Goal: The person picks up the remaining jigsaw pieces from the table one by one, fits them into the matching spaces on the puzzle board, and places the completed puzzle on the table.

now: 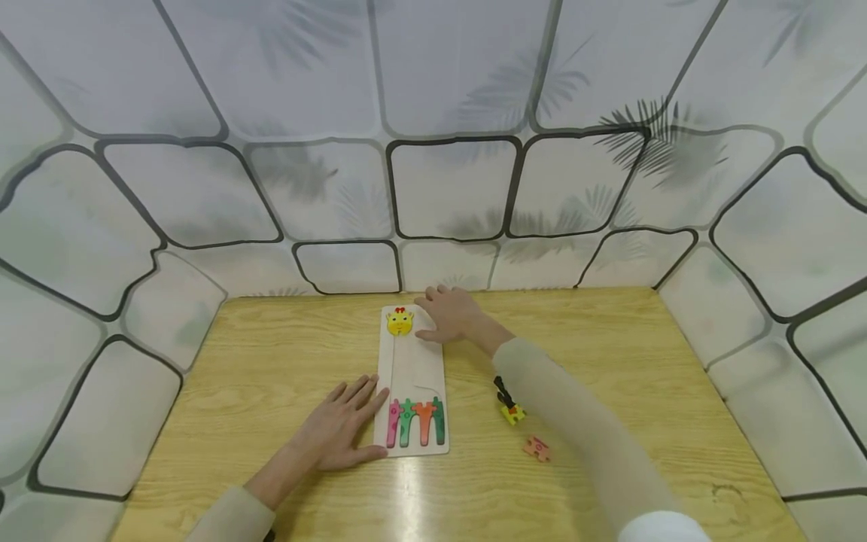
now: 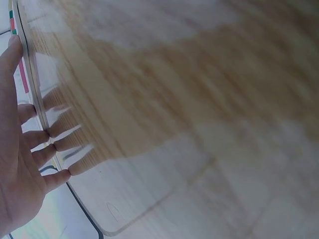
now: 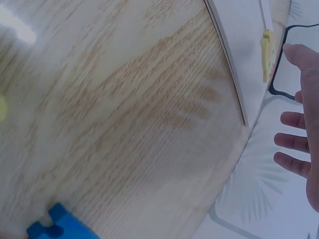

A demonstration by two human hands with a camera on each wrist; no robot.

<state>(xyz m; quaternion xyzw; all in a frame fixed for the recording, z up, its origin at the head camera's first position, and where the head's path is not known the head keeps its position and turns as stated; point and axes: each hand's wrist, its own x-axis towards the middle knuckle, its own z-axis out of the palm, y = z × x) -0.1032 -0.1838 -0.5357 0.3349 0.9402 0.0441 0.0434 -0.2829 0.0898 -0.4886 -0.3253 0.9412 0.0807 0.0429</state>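
A pale giraffe puzzle board lies lengthwise on the table. Its yellow giraffe head piece sits at the far end, and pink, green and orange leg pieces fill the near end. With fingers spread, my left hand rests on the table, its thumb and fingertips at the board's left edge. Over the board's far right corner my right hand is stretched out, holding nothing. In the right wrist view that hand is beside the head piece; whether it touches the board is unclear.
Right of the board lie a yellow puzzle piece, partly by the right sleeve, and a salmon-pink piece. A blue piece shows in the right wrist view. Patterned cloth walls enclose the table's back and sides.
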